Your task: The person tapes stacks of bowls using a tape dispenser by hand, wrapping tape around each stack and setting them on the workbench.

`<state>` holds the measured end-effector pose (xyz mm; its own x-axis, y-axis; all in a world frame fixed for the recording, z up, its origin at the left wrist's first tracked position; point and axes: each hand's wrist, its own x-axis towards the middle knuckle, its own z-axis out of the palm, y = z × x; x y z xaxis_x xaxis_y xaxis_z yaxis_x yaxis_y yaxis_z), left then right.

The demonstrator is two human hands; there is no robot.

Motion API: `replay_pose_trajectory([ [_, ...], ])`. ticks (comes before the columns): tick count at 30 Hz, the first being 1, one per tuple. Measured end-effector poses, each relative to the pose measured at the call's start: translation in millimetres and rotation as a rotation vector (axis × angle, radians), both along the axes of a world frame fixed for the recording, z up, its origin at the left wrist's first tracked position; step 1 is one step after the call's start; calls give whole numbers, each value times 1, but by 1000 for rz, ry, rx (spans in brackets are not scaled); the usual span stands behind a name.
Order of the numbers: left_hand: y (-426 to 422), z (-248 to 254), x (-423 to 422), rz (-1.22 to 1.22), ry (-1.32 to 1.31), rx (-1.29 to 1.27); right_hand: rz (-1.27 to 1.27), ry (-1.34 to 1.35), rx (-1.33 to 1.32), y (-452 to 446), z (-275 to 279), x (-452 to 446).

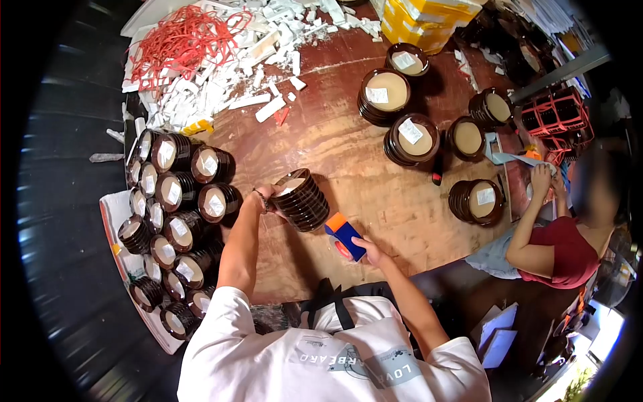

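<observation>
In the middle of the table a stack of dark brown glazed dishes (305,201) stands tilted, its top one pale inside. My left hand (266,197) is closed on the near left side of this stack, fingers partly hidden behind the rim. Just right of the stack, my right hand (370,250) grips a blue and orange tape dispenser (345,236) with a red-cored roll. The dispenser's orange end points at the foot of the stack; I cannot tell whether they touch.
Wrapped, labelled dish stacks (173,191) crowd a white board at left. More stacks (412,139) stand right of centre. White foam scraps (254,60) and red strapping (184,47) lie at the back, beside a yellow-taped box (429,23). Another person (556,251) works at right.
</observation>
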<state>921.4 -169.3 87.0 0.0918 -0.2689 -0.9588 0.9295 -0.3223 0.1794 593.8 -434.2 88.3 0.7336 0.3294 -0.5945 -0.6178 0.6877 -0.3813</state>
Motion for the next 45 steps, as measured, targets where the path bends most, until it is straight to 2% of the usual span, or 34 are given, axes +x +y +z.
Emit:
replay_pose_trajectory([
  [1,-8,16,0,-10,-4,23,-10,31,-25,6,-15,-5],
  [2,-11,18,1,-14,0,29,-14,36,-19,9,-28,-12],
  [4,-10,16,5,8,15,40,-6,53,-205,20,-46,-32],
  [6,-11,13,9,27,36,9,-107,4,-261,35,-59,-37],
  [8,-8,5,7,49,67,-21,-52,48,-68,36,-60,-34],
  [9,0,-6,9,91,125,-79,-56,133,-90,40,-57,-27],
  [11,21,-25,11,123,183,-179,-210,240,-94,53,-59,-4],
  [12,19,-23,12,113,174,-182,-285,292,-112,46,-41,20],
  [14,17,-16,7,360,248,-192,-292,319,12,27,-51,43],
  [15,30,-35,7,392,302,-232,-257,308,78,13,-51,51],
  [16,25,-16,0,383,301,-228,-254,327,144,0,-58,59],
  [18,3,43,-12,326,86,-419,-276,350,234,-28,-44,82],
  [19,12,45,-10,175,-11,-231,-284,333,222,-39,-41,91],
  [20,22,33,-7,-55,-228,-51,-293,318,208,-47,-37,97],
  [22,-15,58,-14,-428,-1303,350,-323,312,221,-57,-27,111],
  [23,-19,56,0,-550,-1562,187,-374,342,347,-58,-25,115],
  [24,-30,63,9,-567,-1569,175,-427,367,475,-58,-26,119],
  [26,-65,78,28,-1199,-1639,33,-427,339,497,-60,-30,128],
  [27,-77,71,37,-1340,-1495,30,-471,345,526,-57,-24,127],
  [28,-85,71,43,-1349,-1497,12,-511,357,554,-54,-23,123],
  [29,-88,74,50,-1313,-1471,-15,-509,305,625,-53,-48,120],
  [30,-90,77,52,-1281,-1439,-41,-527,310,629,-51,-44,118],
  [31,-91,76,46,-1239,-1542,-45,-616,323,672,-49,-31,119],
  [32,-90,75,33,-1238,-1534,-48,-697,335,711,-44,-21,118],
  [33,-91,77,23,-1162,-1500,82,-684,341,481,-35,-25,114],
  [34,-91,78,15,-1084,-1463,209,-683,336,480,-30,-10,109],
  [36,-89,73,6,-1032,-1545,244,-666,255,328,-17,19,92],
  [37,-89,70,4,-986,-1528,265,-669,173,394,-13,8,80],
  [39,-87,64,-1,-941,-1513,291,-744,230,452,-3,19,70],
  [41,-84,58,-12,-986,-1699,336,-825,293,519,14,23,64],
  [43,-85,61,-34,-981,-1751,424,-818,180,250,39,19,64],
  [45,-85,60,-50,-942,-1879,532,-874,206,367,62,9,66],
])
